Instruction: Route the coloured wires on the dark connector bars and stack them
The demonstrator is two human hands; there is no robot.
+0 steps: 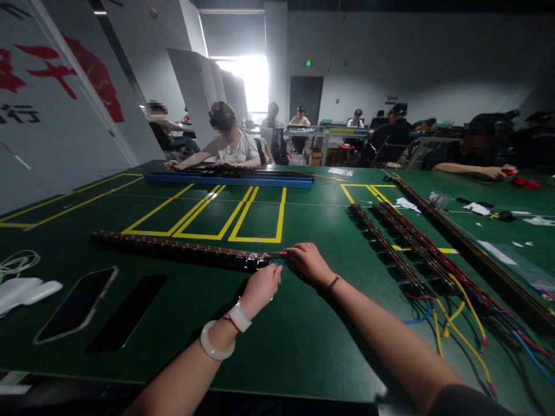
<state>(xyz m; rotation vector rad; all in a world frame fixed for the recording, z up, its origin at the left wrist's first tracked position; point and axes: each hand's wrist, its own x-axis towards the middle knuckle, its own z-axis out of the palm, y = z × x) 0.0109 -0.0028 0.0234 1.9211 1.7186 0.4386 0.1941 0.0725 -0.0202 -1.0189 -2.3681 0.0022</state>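
A long, dark strip [186,250] with copper-coloured lines along it lies across the green table in front of me. Short wires come out of its right end. There my left hand [261,282] is closed, its fingertips pinching a thin blue wire [274,263]. Just to the right, my right hand [313,264] has its fingers together around a wire with a red tip [283,252]. Both hands are close to each other, and the finer detail between the fingertips is too small to make out.
Similar dark strips [385,245] with red, blue and yellow wires [466,303] lie at the right. Two phones [78,303] and a white cable [19,264] are at the left. Across the table, a person [236,144] works at a blue rail [229,181]. Yellow tape marks the tabletop [321,341].
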